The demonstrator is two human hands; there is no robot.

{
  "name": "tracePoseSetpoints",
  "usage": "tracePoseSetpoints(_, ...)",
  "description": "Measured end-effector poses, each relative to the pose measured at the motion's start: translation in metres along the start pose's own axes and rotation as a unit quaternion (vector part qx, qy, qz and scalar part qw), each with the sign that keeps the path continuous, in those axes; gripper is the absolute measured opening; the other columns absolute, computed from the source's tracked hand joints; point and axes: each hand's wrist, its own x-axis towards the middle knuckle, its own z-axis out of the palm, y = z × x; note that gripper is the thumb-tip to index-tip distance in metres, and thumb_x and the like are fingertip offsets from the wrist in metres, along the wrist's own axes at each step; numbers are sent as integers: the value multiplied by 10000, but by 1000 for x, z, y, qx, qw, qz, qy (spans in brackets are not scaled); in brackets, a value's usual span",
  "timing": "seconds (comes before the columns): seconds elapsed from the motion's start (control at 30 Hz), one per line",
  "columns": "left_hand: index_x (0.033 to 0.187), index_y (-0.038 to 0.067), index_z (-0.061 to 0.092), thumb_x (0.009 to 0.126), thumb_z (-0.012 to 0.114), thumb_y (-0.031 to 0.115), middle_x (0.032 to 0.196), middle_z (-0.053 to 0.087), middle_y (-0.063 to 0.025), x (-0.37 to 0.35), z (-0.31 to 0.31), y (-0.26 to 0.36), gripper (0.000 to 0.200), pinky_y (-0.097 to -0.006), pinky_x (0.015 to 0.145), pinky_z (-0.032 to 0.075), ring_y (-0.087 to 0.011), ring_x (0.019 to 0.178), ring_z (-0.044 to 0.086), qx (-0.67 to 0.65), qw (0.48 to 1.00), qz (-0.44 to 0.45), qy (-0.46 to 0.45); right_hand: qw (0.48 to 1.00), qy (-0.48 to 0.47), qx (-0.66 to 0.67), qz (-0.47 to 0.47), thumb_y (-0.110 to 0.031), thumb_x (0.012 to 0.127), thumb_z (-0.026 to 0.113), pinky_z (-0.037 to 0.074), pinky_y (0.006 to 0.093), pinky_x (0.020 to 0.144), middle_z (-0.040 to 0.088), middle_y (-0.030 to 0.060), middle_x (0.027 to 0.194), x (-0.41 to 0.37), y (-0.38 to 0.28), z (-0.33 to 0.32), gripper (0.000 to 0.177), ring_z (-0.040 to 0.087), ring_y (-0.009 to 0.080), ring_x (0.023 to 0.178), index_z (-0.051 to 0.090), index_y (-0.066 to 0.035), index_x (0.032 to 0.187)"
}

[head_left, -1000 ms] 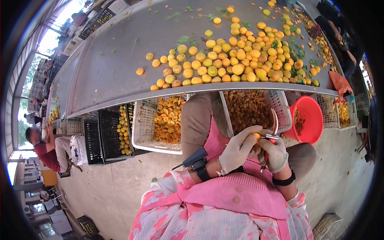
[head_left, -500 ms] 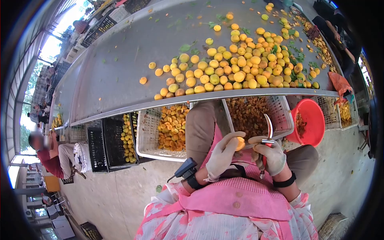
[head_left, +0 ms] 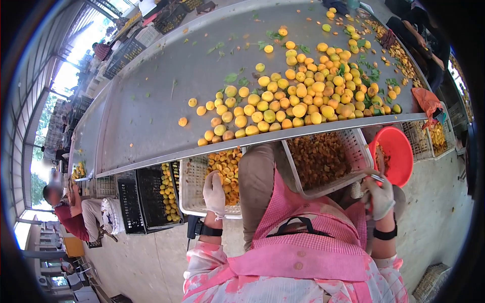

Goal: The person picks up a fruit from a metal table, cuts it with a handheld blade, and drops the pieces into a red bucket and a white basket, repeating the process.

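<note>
My left hand (head_left: 214, 196), gloved, reaches over the white basket (head_left: 194, 194) of yellow-orange fruit halves (head_left: 228, 174). Its fingers are drawn together at the tips; what they hold is hidden. My right hand (head_left: 380, 198), also gloved, is closed round the red handle of a curved knife (head_left: 376, 178), between the red bucket (head_left: 401, 161) and a light basket (head_left: 359, 146) of brown pieces (head_left: 318, 156). The knife's blade is blurred and only partly visible. Many whole yellow and orange fruits (head_left: 299, 110) lie piled on the metal table (head_left: 146, 121), with green leaves scattered among them.
The table's front edge (head_left: 283, 135) runs above both hands. Black crates (head_left: 146, 189), one with fruit, stand left of the white basket. A seated person (head_left: 70, 217) is at the far left, and another person (head_left: 422, 43) is beyond the table at upper right.
My hands have moved apart: the left went left to the white basket, the right went right with the knife. The fruit earlier in my left fingers no longer shows. The view has shifted slightly.
</note>
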Motion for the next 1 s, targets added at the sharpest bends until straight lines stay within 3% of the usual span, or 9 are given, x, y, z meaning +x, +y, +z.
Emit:
tracePoseSetpoints(0.1,1160,-21,614,976,533,259,1038,672,-145,22,-10,-41,344,-316,862,477,-206,953,617,79,997,11,23,991,128,-41,-21,-147,966,537,362,186,412,621,9,733,8,14,-46,314,508,51,494,586,-67,1265)
tracePoseSetpoints(0.17,1166,-11,620,961,554,275,1037,684,-172,35,-17,-75,358,-332,850,485,-235,950,641,107,994,-25,12,962,203,-125,-132,-149,967,544,363,177,462,612,-2,773,41,78,-113,312,510,22,553,591,-74,1266)
tracePoseSetpoints(0.27,1171,15,634,930,586,289,993,690,-198,44,-20,-101,368,-347,820,498,-281,917,666,161,986,-49,14,961,236,-110,-90,-97,941,560,476,225,667,676,89,1009,45,97,-165,312,631,107,780,610,-19,1239)
tracePoseSetpoints(0.33,1183,22,636,910,604,274,942,693,-195,45,-20,-93,374,-372,788,513,-334,876,672,275,961,-28,-10,878,337,-297,-164,-122,954,560,498,293,818,678,134,1144,47,107,-179,330,654,183,971,589,-2,1261)
tracePoseSetpoints(0.43,1159,19,644,899,622,228,900,690,-185,46,-11,-61,335,-391,761,521,-339,845,671,309,950,28,43,865,333,-375,-32,-148,970,548,458,320,953,646,159,1238,35,99,-171,365,606,213,1140,550,-2,1304)
tracePoseSetpoints(0.53,1141,16,647,887,640,190,897,684,-175,58,-5,-4,308,-392,762,521,-314,857,673,237,958,150,62,866,313,-382,-79,-172,990,531,455,314,962,628,157,1259,49,149,-188,372,601,206,1132,531,-14,1327)
tracePoseSetpoints(0.67,1141,11,637,872,642,154,964,678,-170,106,10,57,304,-383,778,523,-303,884,671,234,957,160,66,876,373,-289,-97,-172,1012,511,435,317,999,620,152,1241,47,156,-175,346,586,208,1132,531,-5,1314)
tracePoseSetpoints(0.83,1329,36,518,855,635,192,1228,585,-226,183,60,111,512,-416,911,498,-347,1072,617,271,933,232,-43,878,375,-277,-106,-161,1018,502,426,311,1009,618,154,1247,27,138,-162,343,579,208,1148,522,20,1308)
tracePoseSetpoints(1.0,1406,82,444,860,607,233,1298,544,-238,267,104,114,590,-458,964,470,-404,1151,560,370,886,251,-122,867,407,-272,-94,-172,1027,495,426,318,1021,614,158,1248,11,125,-149,348,573,218,1169,514,41,1302)
